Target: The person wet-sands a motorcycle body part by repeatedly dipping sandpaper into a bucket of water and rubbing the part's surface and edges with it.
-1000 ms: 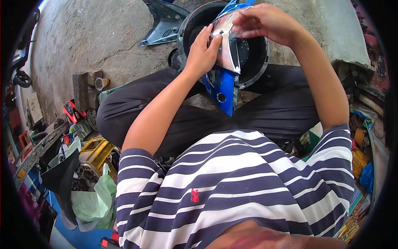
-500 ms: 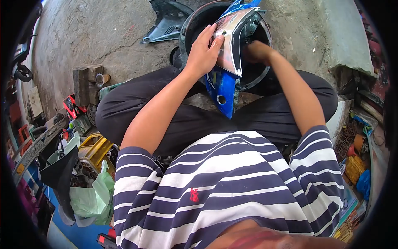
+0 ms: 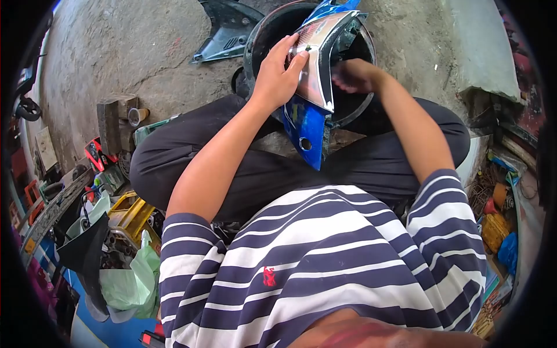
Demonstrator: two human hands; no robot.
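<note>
We rest our left hand (image 3: 279,74) on the blue-and-silver panel (image 3: 306,130), fingers spread | panel lies across the black basin (image 3: 263,42) | right hand (image 3: 355,75) beside it, fingers blurred, we cannot tell their spread

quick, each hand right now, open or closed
Left hand: open, laid on the pale panel.
Right hand: blurred, at the black tub; grip cannot be told.

Bright, soft light fills the fisheye-bent, black-rimmed view, the right fingers (image 3: 348,84) blurred.
</note>
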